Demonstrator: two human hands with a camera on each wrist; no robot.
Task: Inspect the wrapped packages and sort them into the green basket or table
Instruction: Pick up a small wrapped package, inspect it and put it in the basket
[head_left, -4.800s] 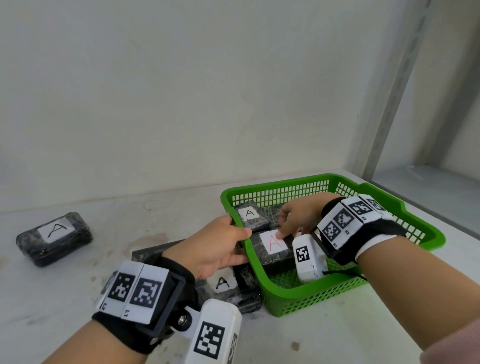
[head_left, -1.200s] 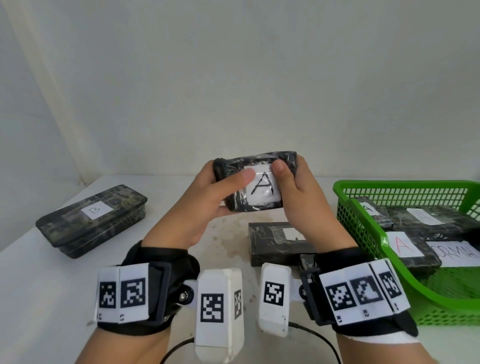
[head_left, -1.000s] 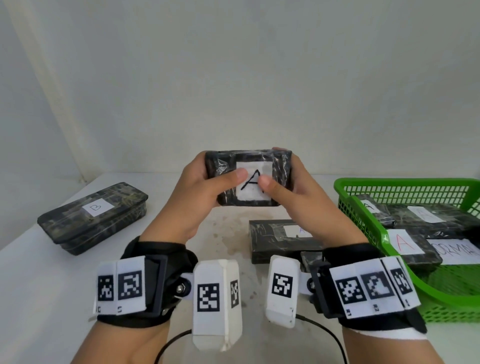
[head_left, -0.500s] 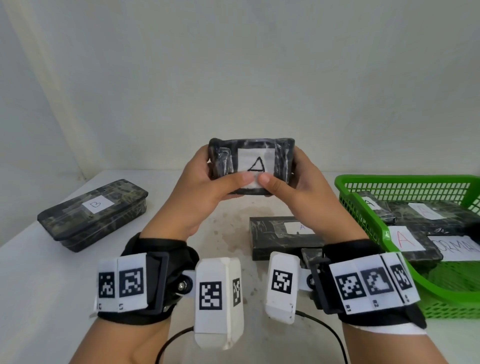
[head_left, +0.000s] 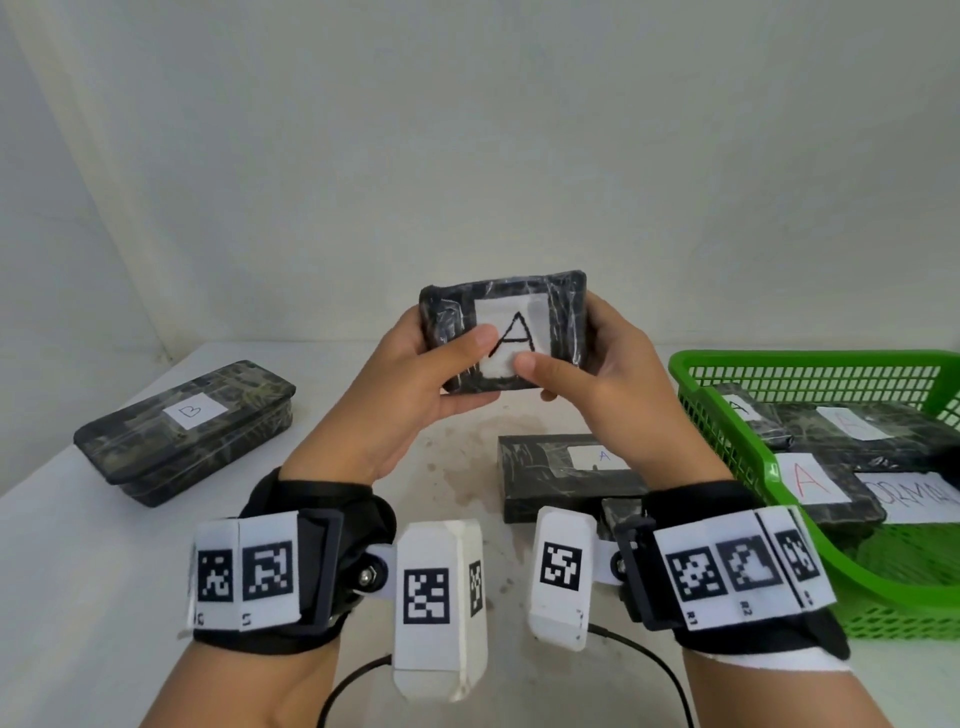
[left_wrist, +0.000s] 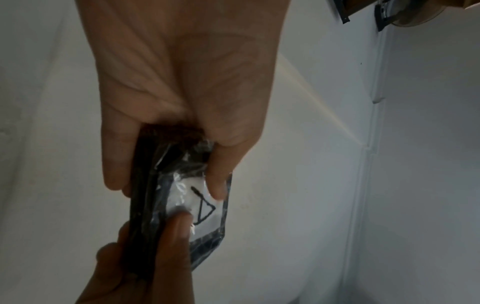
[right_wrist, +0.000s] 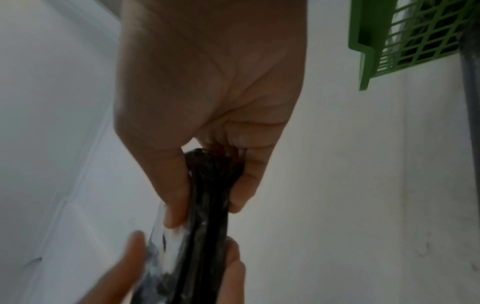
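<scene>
I hold a small black wrapped package (head_left: 563, 312) with a white label marked "A" up in front of me, above the table. My left hand (head_left: 415, 374) grips its left end, thumb on the label; my right hand (head_left: 597, 374) grips its right end, thumb on the label's lower edge. The left wrist view shows the package (left_wrist: 179, 197) pinched between the left thumb and fingers, with the right hand's fingers below. In the right wrist view the package (right_wrist: 207, 195) is seen edge-on. The green basket (head_left: 727, 431) stands at the right with several wrapped packages inside.
A long wrapped package marked "B" (head_left: 187, 431) lies on the white table (head_left: 78, 597) at the left. Another flat package marked "A" (head_left: 561, 478) lies on the table beside the basket, below my hands. A white wall rises close behind.
Since 4.8 s ago my hands left the basket and lifted this package from the table. Over the last second I have tilted it upright, label toward me, and raised it slightly.
</scene>
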